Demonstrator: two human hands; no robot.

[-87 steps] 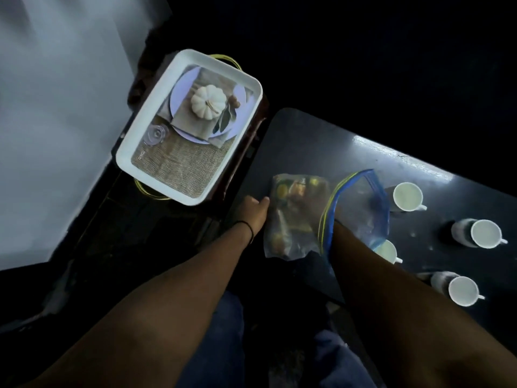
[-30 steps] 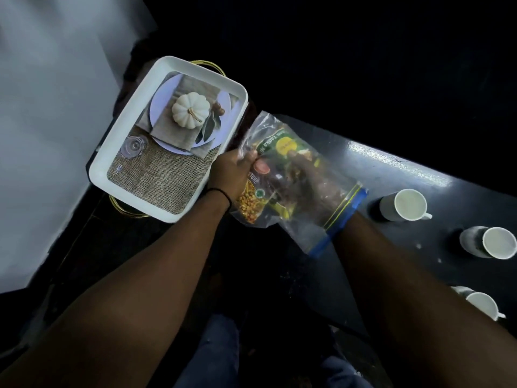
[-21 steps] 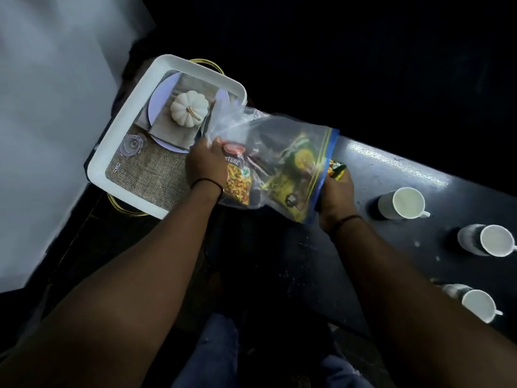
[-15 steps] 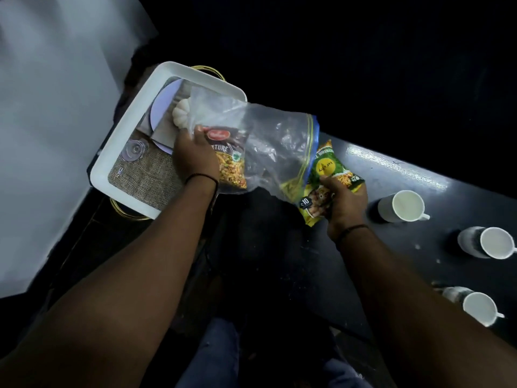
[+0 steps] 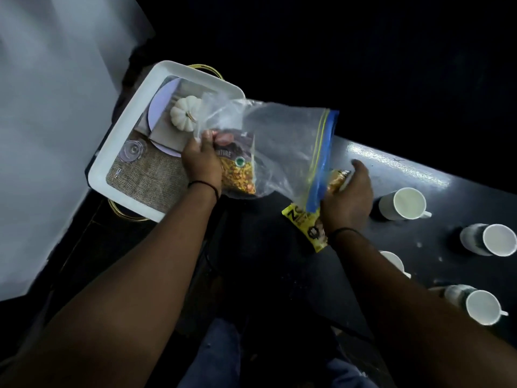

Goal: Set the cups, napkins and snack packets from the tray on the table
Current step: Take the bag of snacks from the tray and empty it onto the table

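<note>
My table is glossy and dark, its left end bare, four white cups standing toward its right. The white tray sits just past that end. My left hand pinches the crinkly clear zip bag with one snack packet inside; my right hand grips a yellow packet at the bag's blue mouth.

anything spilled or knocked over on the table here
One oddity: white specks dot the dark table between the cups, like crumbs or a small spill; what they are is unclear. All four visible cups stand upright.
</note>
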